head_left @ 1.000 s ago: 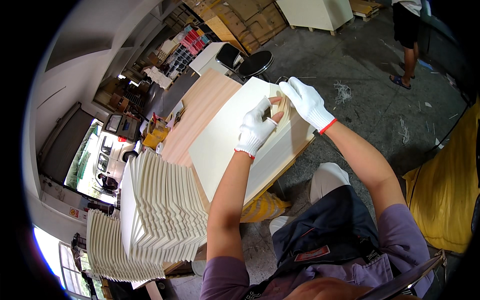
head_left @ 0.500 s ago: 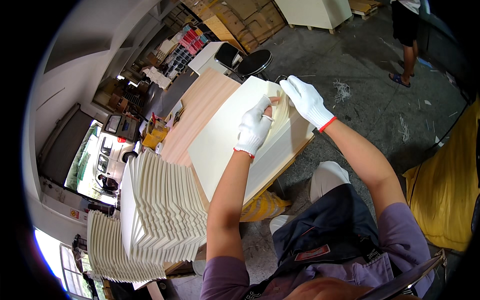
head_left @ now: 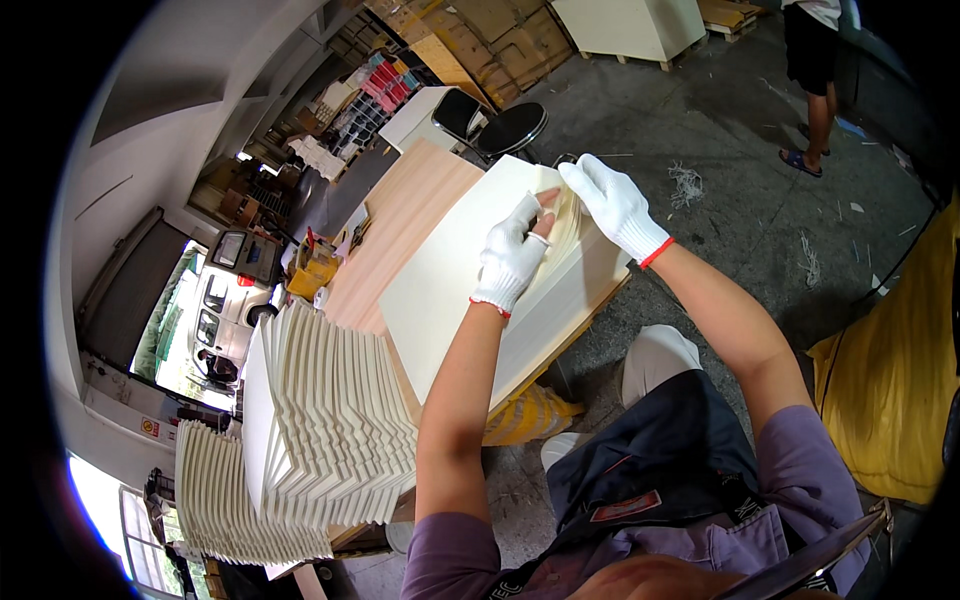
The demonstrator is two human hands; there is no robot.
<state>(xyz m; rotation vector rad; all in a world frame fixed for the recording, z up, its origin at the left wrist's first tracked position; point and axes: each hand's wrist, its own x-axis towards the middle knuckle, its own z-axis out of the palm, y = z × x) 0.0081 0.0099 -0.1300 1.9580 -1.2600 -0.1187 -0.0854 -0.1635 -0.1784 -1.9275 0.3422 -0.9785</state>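
A thick stack of large cream-white paper sheets (head_left: pixel 440 270) lies on the table. At its far right corner the upper sheets curl up, their edges fanned into thin layers (head_left: pixel 566 228). My left hand (head_left: pixel 512 250) wears a white glove that leaves some fingertips bare. Its bent fingers and thumb are at the fanned edges, closed on some sheets. My right hand (head_left: pixel 612 205), in a white glove with a red cuff, grips the raised corner from the outer side, its fingers together. The right fingertips are partly hidden behind the corner.
Notched cream-white stacks (head_left: pixel 335 420) stand at the left. Beyond the paper are a wood-grain tabletop (head_left: pixel 405 205), a yellow container of tools (head_left: pixel 312 268) and a black chair (head_left: pixel 512 128). A person (head_left: pixel 815 90) stands at the far right. A yellow sack (head_left: pixel 890 370) is near the right.
My left fingers and thumb have shifted slightly at the fanned sheet edges. The right hand stays at the corner, almost unmoved.
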